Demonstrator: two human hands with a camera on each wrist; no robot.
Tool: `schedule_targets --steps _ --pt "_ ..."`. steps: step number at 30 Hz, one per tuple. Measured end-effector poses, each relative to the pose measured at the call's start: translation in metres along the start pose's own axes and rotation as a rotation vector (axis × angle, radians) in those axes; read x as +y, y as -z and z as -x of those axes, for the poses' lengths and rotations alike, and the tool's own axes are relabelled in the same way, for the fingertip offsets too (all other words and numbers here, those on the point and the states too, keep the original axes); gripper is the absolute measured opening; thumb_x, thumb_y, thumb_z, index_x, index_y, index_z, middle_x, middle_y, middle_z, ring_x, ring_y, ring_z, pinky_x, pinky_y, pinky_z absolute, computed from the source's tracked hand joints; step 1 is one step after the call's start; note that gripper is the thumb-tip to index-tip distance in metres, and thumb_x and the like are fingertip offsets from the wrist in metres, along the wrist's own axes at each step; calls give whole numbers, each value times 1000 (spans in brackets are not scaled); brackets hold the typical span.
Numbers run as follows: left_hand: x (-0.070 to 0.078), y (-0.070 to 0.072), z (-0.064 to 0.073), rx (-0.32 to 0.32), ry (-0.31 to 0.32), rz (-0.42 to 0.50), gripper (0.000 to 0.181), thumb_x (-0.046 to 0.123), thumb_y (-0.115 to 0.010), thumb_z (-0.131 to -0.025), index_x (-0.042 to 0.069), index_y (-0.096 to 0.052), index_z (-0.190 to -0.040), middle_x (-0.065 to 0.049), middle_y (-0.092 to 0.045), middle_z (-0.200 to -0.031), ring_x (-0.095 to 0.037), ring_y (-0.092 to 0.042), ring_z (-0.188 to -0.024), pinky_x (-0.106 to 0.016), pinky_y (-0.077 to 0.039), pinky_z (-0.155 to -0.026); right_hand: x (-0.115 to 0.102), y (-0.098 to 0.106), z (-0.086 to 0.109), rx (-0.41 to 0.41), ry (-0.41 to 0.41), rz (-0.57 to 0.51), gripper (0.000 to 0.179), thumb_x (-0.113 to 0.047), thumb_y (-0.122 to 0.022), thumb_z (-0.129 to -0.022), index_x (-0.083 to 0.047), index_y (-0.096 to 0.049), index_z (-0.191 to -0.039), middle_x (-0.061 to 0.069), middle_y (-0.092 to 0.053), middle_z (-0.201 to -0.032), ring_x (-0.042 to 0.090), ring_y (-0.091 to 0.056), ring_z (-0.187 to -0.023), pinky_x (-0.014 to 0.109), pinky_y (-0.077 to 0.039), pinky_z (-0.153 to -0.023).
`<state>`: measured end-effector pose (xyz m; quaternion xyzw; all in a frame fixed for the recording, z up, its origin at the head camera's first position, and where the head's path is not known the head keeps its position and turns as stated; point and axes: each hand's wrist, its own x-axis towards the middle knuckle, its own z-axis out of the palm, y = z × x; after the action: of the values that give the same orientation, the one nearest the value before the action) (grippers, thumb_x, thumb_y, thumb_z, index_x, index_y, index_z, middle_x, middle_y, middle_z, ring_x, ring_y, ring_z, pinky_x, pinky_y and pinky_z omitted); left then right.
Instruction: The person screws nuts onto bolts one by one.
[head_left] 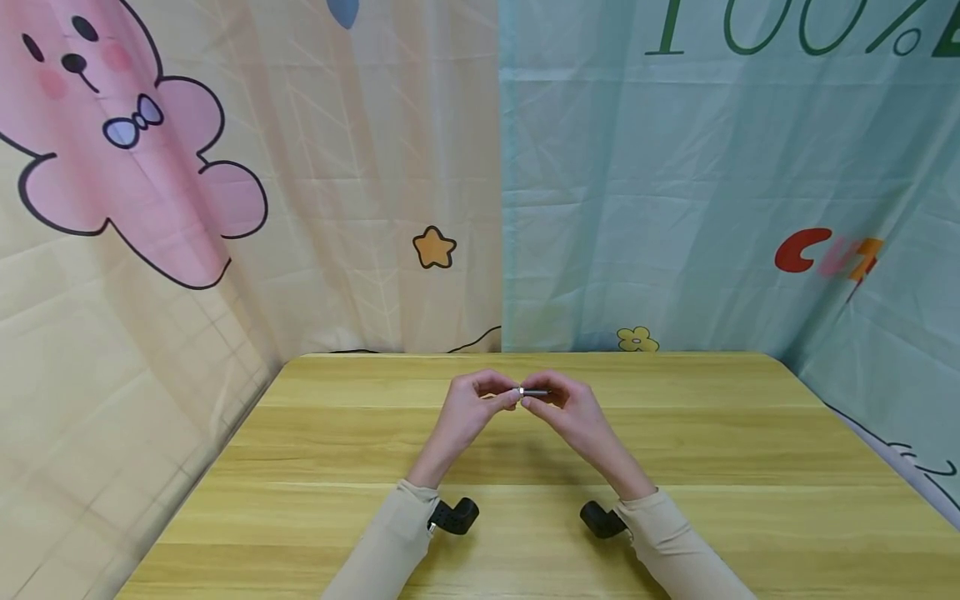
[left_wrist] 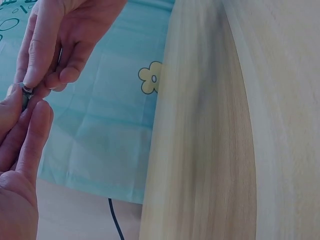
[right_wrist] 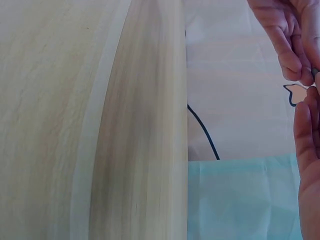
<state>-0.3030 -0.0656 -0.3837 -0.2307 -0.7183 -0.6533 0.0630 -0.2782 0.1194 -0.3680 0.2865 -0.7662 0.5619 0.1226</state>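
Held level between both hands above the table is a short, thin dark-grey metal rod [head_left: 536,392] with a shiny silver, ring-like part at its left end; it resembles a bolt with a nut, but it is too small to be sure. My left hand [head_left: 468,408] pinches the silver end between thumb and fingers. Around the rod's right part, the thumb and fingers of my right hand [head_left: 568,412] are pinched. The left wrist view shows the metal piece [left_wrist: 25,96] partly covered by fingertips. In the right wrist view the fingers nearly hide it.
A wood-grain table [head_left: 525,533] spreads beneath both forearms. Behind it hang a cream curtain [head_left: 337,208] and a teal curtain [head_left: 637,192] with printed figures. Black wrist cameras jut inward from the left cuff [head_left: 456,517] and right cuff [head_left: 602,520].
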Motion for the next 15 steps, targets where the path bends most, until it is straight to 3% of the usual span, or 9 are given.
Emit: schedule_targets --steps 7,13,15 --pt "0 0 0 0 -8 6 10 9 -74 -89 0 -73 -93 -9 -71 -90 -23 -69 -82 -35 -57 -76 26 -2 -3 8 -52 67 15 -16 -67 -95 -8 -70 -107 3 -68 -103 19 -65 -97 35 -53 -88" --pt "1 0 1 -13 -8 16 9 10 -74 -89 2 -74 -93 -9 -72 -90 -22 -68 -81 -47 -56 -80 28 -3 -1 26 -52 115 19 -28 -61 -99 -11 -71 -101 2 -68 -92 17 -63 -83 31 -53 -73" --pt "5 0 2 -14 -3 26 9 9 -74 -89 1 -73 -94 -10 -72 -90 -25 -69 -83 -51 -55 -81 18 -3 0 33 -70 105 21 -26 -60 -100 -8 -70 -105 4 -68 -96 19 -63 -87 34 -53 -76"
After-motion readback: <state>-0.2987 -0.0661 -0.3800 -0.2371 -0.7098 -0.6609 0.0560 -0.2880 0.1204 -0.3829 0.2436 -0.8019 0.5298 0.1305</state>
